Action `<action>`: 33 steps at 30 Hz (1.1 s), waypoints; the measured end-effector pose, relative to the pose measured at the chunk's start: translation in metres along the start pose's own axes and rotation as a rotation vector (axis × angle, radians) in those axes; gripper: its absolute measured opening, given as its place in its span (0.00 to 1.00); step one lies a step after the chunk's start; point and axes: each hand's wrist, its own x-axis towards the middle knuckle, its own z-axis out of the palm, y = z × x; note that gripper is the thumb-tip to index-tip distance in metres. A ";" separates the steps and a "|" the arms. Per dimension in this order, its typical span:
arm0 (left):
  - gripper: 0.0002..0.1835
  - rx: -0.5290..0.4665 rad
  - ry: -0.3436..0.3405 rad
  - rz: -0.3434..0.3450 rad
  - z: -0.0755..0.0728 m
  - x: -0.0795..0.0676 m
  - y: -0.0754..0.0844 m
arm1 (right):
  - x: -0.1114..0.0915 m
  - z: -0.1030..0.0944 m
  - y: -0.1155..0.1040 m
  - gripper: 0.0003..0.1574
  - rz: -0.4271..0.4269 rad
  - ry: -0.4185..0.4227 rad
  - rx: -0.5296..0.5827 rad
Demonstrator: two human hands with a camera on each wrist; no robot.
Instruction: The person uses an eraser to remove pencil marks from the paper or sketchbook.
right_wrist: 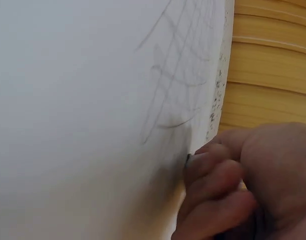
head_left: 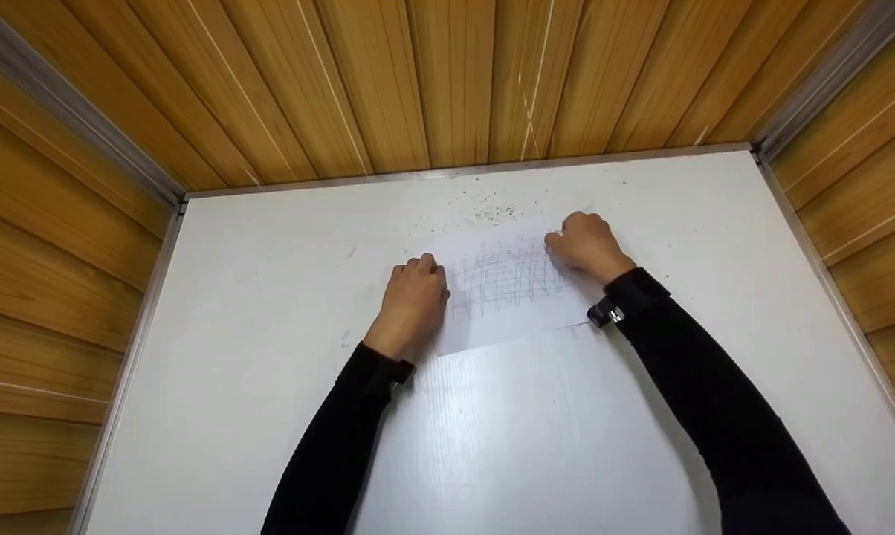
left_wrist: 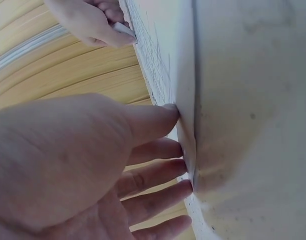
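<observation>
A white sheet of paper (head_left: 492, 327) lies on the table, with a grid of thin pencil lines (head_left: 503, 275) across its upper part. My left hand (head_left: 412, 301) rests at the sheet's left edge. In the left wrist view its thumb (left_wrist: 155, 120) and spread, fairly straight fingers touch along that edge, which lifts slightly off the table. Over the sheet's upper right part, my right hand (head_left: 585, 241) pinches a small white eraser (left_wrist: 124, 30) between thumb and curled fingers. In the right wrist view the fingers (right_wrist: 212, 185) hide most of the eraser at the drawn lines.
Dark crumbs (head_left: 494, 208) lie scattered on the white table (head_left: 269, 297) just beyond the sheet. Wood-patterned panels (head_left: 455, 82) stand along the back and both sides, meeting the table at a metal edge strip (head_left: 343, 180).
</observation>
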 end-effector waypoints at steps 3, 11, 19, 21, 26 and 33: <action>0.16 -0.040 -0.018 0.027 -0.001 0.002 -0.003 | -0.003 0.007 -0.010 0.28 -0.025 0.011 0.001; 0.11 -0.051 -0.019 0.043 -0.006 0.006 -0.009 | -0.016 0.044 -0.067 0.29 -0.087 -0.052 0.064; 0.13 -0.106 0.023 0.037 -0.003 0.000 -0.012 | -0.009 0.079 -0.132 0.23 -0.164 -0.075 -0.051; 0.14 -0.111 0.022 0.028 -0.003 -0.001 -0.013 | 0.006 0.093 -0.132 0.22 -0.165 -0.067 -0.066; 0.15 -0.072 -0.004 0.013 -0.004 0.002 -0.012 | 0.045 0.112 -0.106 0.21 -0.150 -0.040 -0.084; 0.18 -0.019 -0.072 -0.028 -0.008 0.008 -0.006 | 0.018 0.048 -0.055 0.23 -0.060 0.000 -0.001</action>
